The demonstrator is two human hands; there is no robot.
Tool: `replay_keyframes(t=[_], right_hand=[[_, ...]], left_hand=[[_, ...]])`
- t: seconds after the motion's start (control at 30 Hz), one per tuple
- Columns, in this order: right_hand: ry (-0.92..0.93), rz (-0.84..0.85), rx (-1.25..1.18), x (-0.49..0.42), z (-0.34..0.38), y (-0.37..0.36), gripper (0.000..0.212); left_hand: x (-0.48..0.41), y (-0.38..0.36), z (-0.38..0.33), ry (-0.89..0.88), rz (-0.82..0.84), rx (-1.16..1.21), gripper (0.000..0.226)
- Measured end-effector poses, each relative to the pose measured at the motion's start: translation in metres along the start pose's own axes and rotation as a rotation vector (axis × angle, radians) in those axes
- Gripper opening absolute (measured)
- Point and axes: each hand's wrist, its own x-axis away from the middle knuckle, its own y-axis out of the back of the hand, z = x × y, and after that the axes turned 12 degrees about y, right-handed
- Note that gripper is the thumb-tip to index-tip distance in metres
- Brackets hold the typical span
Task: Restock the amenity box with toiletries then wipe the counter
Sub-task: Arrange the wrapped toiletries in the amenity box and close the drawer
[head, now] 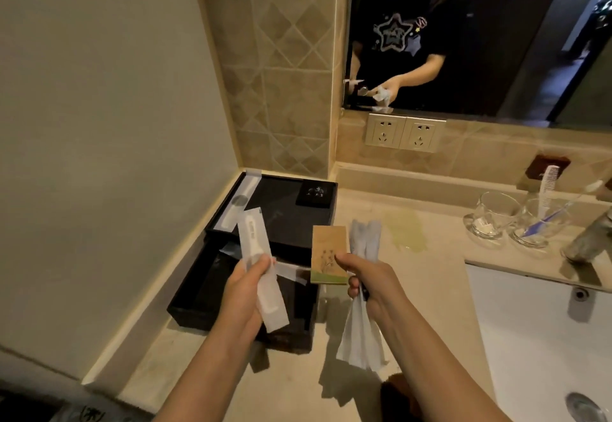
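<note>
The black amenity box [195, 302] sits in the counter's left corner, with its black lid [288, 209] lying behind it. My left hand [246, 284] grips a long white wrapped toiletry packet [256, 249] above the box. My right hand [361, 277] holds a small tan box with a flower print [329, 254] and several pale blue wrapped packets [362, 339] over the counter, just right of the amenity box. Another white wrapped packet [236, 201] lies along the lid's left side. A small black box [314, 193] rests on the lid's far right corner.
The beige counter [427, 276] has a yellowish spill [409, 233] near its back. Two glass cups [493, 214] stand at the right, one holding a comb and a toothbrush. A white sink [536, 329] and tap [587, 239] lie right. Wall sockets [402, 131] sit under the mirror.
</note>
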Motion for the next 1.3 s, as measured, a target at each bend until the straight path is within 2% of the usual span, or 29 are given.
replay_keyframes(t=[0.07, 0.2, 0.4, 0.53, 0.7, 0.8, 0.87, 0.93, 1.0, 1.13, 1.3], right_hand=[[0.02, -0.076, 0.007, -0.026, 0.01, -0.01, 0.022], [0.031, -0.139, 0.127, -0.072, 0.025, -0.038, 0.02], [-0.02, -0.119, 0.368, -0.109, 0.033, -0.071, 0.02], [-0.026, -0.151, 0.527, -0.122, 0.025, -0.082, 0.027], [-0.036, -0.185, 0.604, -0.12, 0.014, -0.082, 0.026], [-0.031, -0.148, 0.708, -0.113, 0.014, -0.08, 0.032], [0.014, -0.129, 0.765, -0.108, 0.016, -0.076, 0.029], [0.131, -0.157, 0.764, -0.106, 0.022, -0.069, 0.021], [0.243, -0.172, 0.769, -0.108, 0.031, -0.064, 0.023], [0.326, -0.049, 0.852, -0.12, 0.037, -0.067, 0.016], [0.291, 0.1, 0.956, -0.129, 0.025, -0.076, 0.024]], left_hand=[[-0.019, 0.009, -0.022, -0.007, -0.005, 0.009, 0.02], [-0.057, 0.022, -0.056, -0.062, -0.003, -0.018, 0.024], [-0.107, 0.038, -0.078, -0.037, 0.054, -0.087, 0.037], [-0.127, 0.043, -0.082, 0.023, 0.101, -0.102, 0.04], [-0.137, 0.044, -0.084, 0.073, 0.146, -0.122, 0.039], [-0.138, 0.042, -0.087, 0.096, 0.156, -0.116, 0.037], [-0.138, 0.04, -0.09, 0.105, 0.155, -0.111, 0.034], [-0.137, 0.039, -0.091, 0.105, 0.15, -0.111, 0.03], [-0.136, 0.038, -0.09, 0.109, 0.143, -0.115, 0.029], [-0.134, 0.037, -0.088, 0.148, 0.151, -0.148, 0.025], [-0.136, 0.035, -0.089, 0.191, 0.155, -0.229, 0.024]])
